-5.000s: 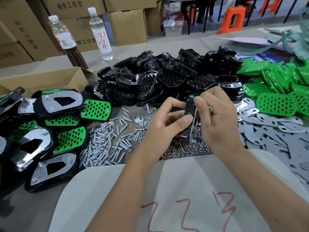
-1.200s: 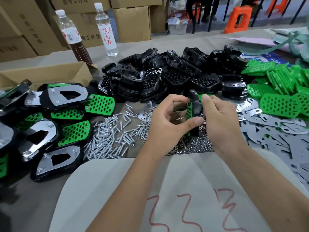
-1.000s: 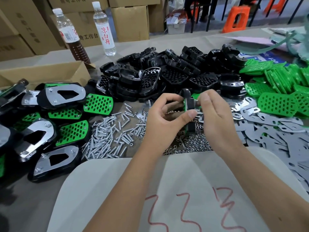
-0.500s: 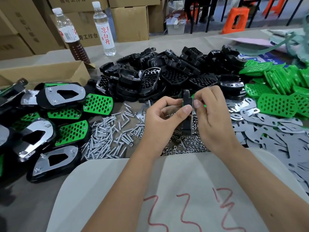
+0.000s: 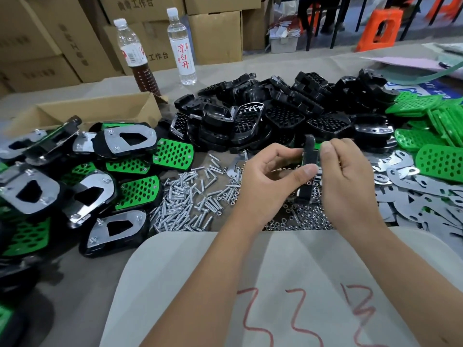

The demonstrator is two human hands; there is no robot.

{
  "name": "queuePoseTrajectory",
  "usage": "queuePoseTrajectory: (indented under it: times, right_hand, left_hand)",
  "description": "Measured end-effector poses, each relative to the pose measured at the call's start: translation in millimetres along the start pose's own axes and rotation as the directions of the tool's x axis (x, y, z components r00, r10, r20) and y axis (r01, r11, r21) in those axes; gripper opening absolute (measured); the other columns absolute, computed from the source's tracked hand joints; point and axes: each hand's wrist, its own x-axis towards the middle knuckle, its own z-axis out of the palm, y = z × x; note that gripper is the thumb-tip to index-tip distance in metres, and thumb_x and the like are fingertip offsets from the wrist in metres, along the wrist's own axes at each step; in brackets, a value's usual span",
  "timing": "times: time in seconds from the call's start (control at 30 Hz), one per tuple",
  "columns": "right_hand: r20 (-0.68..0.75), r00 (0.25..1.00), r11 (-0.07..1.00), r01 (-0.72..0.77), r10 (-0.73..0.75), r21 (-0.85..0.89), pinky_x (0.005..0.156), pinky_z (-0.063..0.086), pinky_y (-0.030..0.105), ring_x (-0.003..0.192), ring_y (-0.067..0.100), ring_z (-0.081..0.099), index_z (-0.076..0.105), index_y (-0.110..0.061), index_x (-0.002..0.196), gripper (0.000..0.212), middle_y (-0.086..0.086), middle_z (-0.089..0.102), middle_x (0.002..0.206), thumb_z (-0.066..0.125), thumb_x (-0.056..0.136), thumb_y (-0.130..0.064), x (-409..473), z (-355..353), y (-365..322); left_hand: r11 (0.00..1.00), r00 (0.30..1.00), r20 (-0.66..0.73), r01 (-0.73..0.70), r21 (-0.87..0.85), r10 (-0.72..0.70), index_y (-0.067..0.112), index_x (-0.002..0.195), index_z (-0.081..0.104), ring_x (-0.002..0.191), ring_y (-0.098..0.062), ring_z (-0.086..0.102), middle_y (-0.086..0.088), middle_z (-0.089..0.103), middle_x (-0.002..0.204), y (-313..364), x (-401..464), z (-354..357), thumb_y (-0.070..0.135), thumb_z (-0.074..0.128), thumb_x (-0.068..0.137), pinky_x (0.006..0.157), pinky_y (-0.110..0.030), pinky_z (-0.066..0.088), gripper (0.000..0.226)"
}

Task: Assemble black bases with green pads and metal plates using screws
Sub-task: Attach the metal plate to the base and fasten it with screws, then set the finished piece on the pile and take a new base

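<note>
Black plastic base (image 5: pixel 308 169), with a sliver of green pad showing at its far edge, stands on edge between my two hands, raised above the heap of small steel nuts (image 5: pixel 304 217) on the tabletop (image 5: pixel 75 279). I hold it upright so both faces are within reach at once. My left hand (image 5: pixel 269 180) grips it, thumb pressed to the near side and fingers curled behind. My right hand (image 5: pixel 348 181) pinches at its upper edge, fingertips closed on the part; whether they also hold a nut or screw I cannot tell. I judge I am fastening one corner. Loose silver screws (image 5: pixel 186 201) lie just left of the nuts, and flat grey metal plates (image 5: pixel 413 194) to the right, all near so each next piece is a short reach. Finished black-and-green assemblies (image 5: pixel 117 229) are piled to my left, out of the working space.
</note>
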Motion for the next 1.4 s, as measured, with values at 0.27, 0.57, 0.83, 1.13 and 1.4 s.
queuePoseTrajectory:
  times: [0.27,0.57,0.83,1.13,1.4]
  right_hand:
    - [0.28,0.956,0.926,-0.184,0.09,0.328,0.073,0.049,0.025,0.077,-0.002,0.056,0.054,-0.034,0.1,0.021,-0.022,0.057,0.08,0.043,0.104,-0.051,-2.7,29.4,-26.5]
    - [0.557,0.824,0.9,-0.16,-0.104,0.405,0.078,0.063,0.046,0.095,0.025,0.072,0.05,-0.032,0.132,0.054,-0.002,0.065,0.119,0.078,0.086,-0.038,2.5,144.0,-106.9]
    - [0.59,0.674,0.856,0.514,-0.445,0.058,0.099,0.045,0.036,0.125,0.03,0.05,0.072,-0.018,0.126,0.03,0.01,0.051,0.135,0.065,0.098,-0.026,-10.6,214.7,-158.8]
    - [0.601,0.72,0.902,0.431,-0.345,0.001,0.077,0.043,0.024,0.091,0.013,0.066,0.078,-0.014,0.104,0.019,0.001,0.072,0.092,0.064,0.092,-0.019,59.5,163.7,-112.0]
    - [0.321,0.947,0.807,0.181,0.011,-0.561,0.08,0.053,0.035,0.097,0.031,0.065,0.073,-0.011,0.104,0.02,0.013,0.073,0.103,0.057,0.092,-0.011,184.8,132.5,-38.7]
  left_hand:
    - [0.997,0.968,-0.25,-0.042,-0.072,0.023,0.016,0.124,0.067,0.111,-0.024,0.073,-0.014,0.076,0.117,35.4,-3.0,-22.9,0.0,0.079,0.089,0.095,-0.037,0.059,0.041]
    - [0.978,0.564,-0.8,-0.11,0.175,0.207,0.013,0.119,0.075,0.109,-0.015,0.072,-0.003,0.077,0.112,91.0,-34.9,-121.6,-0.001,0.066,0.096,0.096,-0.031,0.058,0.028]
    - [0.734,0.151,-0.797,0.319,0.6,0.586,0.028,0.105,0.07,0.115,-0.024,0.056,-0.005,0.064,0.119,127.7,-52.6,-174.4,0.012,0.058,0.083,0.094,-0.035,0.046,0.03]
    - [0.752,0.55,-0.673,0.117,0.648,0.494,0.015,0.083,0.07,0.089,-0.019,0.064,0.002,0.068,0.087,72.7,-3.0,-108.0,0.003,0.058,0.078,0.083,-0.036,0.051,0.017]
    - [0.625,0.806,-0.486,0.195,0.756,0.336,0.016,0.088,0.073,0.098,-0.025,0.06,-0.002,0.068,0.094,40.5,76.9,-85.8,0.003,0.058,0.078,0.082,-0.035,0.045,0.021]
